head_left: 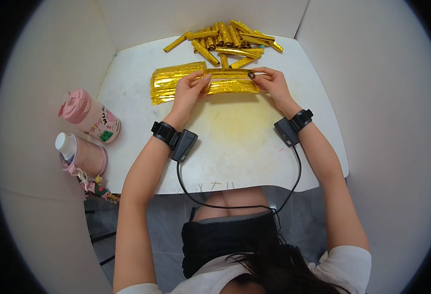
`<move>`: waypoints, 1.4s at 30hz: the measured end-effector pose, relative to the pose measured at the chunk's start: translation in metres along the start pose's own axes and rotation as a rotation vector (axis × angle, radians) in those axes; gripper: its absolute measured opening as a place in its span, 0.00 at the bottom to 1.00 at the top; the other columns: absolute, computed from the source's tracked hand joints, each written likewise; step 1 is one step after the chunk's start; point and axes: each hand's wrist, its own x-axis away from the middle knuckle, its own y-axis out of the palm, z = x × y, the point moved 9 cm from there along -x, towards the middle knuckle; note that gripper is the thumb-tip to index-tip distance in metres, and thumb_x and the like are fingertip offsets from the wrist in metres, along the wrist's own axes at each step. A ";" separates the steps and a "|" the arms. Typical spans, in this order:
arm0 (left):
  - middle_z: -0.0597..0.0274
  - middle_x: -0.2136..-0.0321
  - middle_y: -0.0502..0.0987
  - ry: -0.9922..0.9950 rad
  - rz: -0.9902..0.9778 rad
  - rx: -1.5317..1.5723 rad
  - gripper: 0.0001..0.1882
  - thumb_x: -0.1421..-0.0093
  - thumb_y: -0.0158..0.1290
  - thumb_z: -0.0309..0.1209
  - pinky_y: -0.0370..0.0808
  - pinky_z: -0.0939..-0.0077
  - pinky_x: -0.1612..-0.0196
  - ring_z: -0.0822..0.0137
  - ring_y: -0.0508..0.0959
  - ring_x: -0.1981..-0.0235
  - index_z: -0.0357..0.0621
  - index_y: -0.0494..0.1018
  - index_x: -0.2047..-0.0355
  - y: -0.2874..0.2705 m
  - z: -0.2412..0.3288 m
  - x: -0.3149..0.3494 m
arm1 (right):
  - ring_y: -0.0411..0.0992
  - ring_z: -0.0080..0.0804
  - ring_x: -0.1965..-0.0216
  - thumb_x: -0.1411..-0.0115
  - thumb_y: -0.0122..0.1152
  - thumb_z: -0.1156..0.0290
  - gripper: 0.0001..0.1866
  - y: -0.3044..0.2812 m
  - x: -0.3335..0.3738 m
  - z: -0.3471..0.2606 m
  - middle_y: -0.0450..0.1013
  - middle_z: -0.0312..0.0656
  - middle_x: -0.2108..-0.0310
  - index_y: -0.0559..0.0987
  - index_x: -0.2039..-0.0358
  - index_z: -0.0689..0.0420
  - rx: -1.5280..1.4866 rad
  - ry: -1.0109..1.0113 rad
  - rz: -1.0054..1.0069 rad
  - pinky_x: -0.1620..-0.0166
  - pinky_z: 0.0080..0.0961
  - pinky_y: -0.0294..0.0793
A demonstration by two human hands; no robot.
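Both hands hold a shiny gold foil sheet [232,88] stretched sideways over the white table. My left hand [191,90] pinches its left end between thumb and fingers. At the right end, my right hand [273,85] grips it the same way; dark polish shows on a nail. A narrow gold band [229,74] runs along the far side, with a pale strip between it and the nearer gold part. Whether the band is a folded edge or a separate piece, I cannot tell. Beside my left hand lies a flat stack of gold foil sheets [164,83], partly covered by that hand.
A pile of rolled gold foil tubes [223,36] lies at the back of the white table [235,142]. At the left stand a pink-lidded bottle [95,117] and a pink cup [90,157] holding a white-capped bottle [66,144]. A black cable [215,203] links my wrist devices.
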 end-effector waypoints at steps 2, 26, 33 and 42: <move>0.75 0.74 0.74 0.005 -0.018 -0.021 0.19 0.38 0.56 0.34 0.65 0.89 0.74 0.86 0.68 0.74 0.43 0.70 0.48 -0.001 -0.002 0.001 | 0.72 0.15 0.70 0.39 0.56 0.76 0.13 0.003 0.002 -0.002 0.78 0.35 0.69 0.78 0.54 0.60 -0.017 0.003 0.009 0.66 0.13 0.71; 0.77 0.78 0.69 0.051 -0.158 -0.035 0.13 0.37 0.53 0.29 0.81 0.77 0.64 0.85 0.69 0.73 0.47 0.70 0.52 0.011 0.004 0.005 | 0.73 0.17 0.66 0.41 0.61 0.75 0.14 0.003 0.007 -0.002 0.78 0.38 0.64 0.79 0.54 0.62 -0.034 -0.029 -0.029 0.61 0.15 0.74; 0.77 0.78 0.67 0.053 -0.146 -0.034 0.14 0.37 0.53 0.27 0.81 0.77 0.64 0.83 0.70 0.72 0.47 0.71 0.51 0.010 0.009 0.000 | 0.75 0.19 0.66 0.43 0.59 0.79 0.13 0.003 0.001 -0.006 0.79 0.38 0.66 0.80 0.56 0.63 -0.020 -0.044 -0.037 0.61 0.16 0.74; 0.70 0.73 0.73 0.089 -0.105 -0.008 0.16 0.37 0.50 0.24 0.81 0.78 0.66 0.79 0.74 0.70 0.45 0.70 0.48 0.008 0.001 0.009 | 0.71 0.15 0.76 0.45 0.59 0.79 0.10 0.011 0.017 -0.012 0.76 0.34 0.72 0.80 0.61 0.62 -0.031 -0.012 -0.058 0.71 0.13 0.70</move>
